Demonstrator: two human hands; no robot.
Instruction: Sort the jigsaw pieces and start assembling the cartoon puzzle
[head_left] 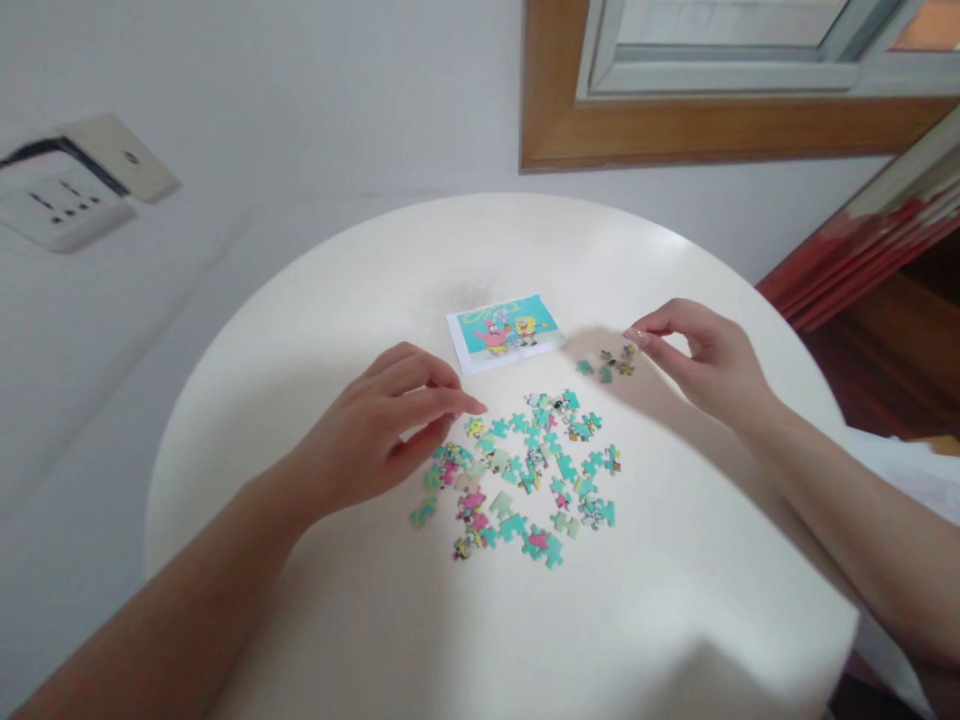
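Many small jigsaw puzzle pieces (513, 526) in teal, pink, yellow and pale green lie loosely spread on the round white table (315, 610). My left hand (394, 420) hovers at the upper left of this spread, index finger stretched out and thumb apart, with nothing visible in it. Farther right, my right hand (705, 360) pinches thumb and index finger together at a jigsaw piece (628, 352). It is over a smaller group of pieces (606, 373), set apart from the main spread. The fingertips partly hide what they grip.
Behind the pieces lies a picture card (506, 333) with a pink starfish and a yellow sponge cartoon figure. A white wall with a power socket (64, 200) borders the table at left. A wood-framed window (712, 130) and a red curtain (847, 245) are at right.
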